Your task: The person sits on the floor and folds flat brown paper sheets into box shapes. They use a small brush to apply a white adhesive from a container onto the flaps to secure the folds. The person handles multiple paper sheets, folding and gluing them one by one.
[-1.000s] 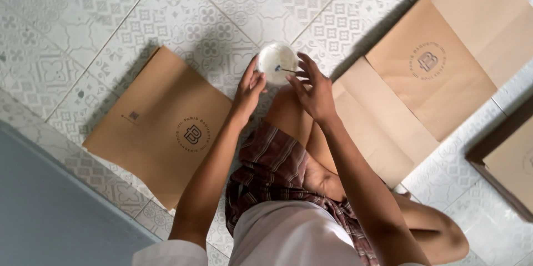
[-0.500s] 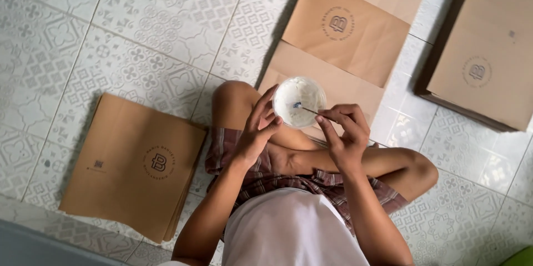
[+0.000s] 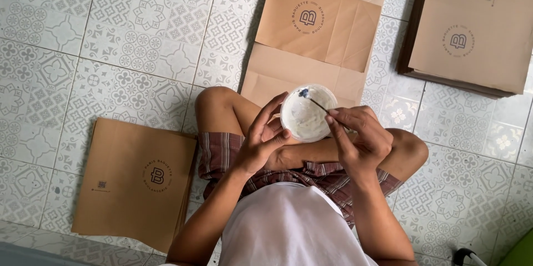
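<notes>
While the person sat cross-legged on the patterned tile floor (image 3: 111, 49), the left hand (image 3: 261, 144) cupped a small white bowl (image 3: 307, 113) over the lap, fingers curled round its near rim. Beside it, the right hand (image 3: 358, 135) pinched a thin stick (image 3: 319, 104) between thumb and fingertips, its dark tip resting in the white paste inside the bowl. Against the frame half a second before, both hands kept the same hold, but the bowl sat lower and nearer the knees in view, and the camera had tipped so more floor showed on the left. A flat brown paper bag (image 3: 136, 180) lay by the left thigh. Beyond the knees lay an unfolded bag (image 3: 316, 33), and farther right a stack of bags (image 3: 472, 27).
</notes>
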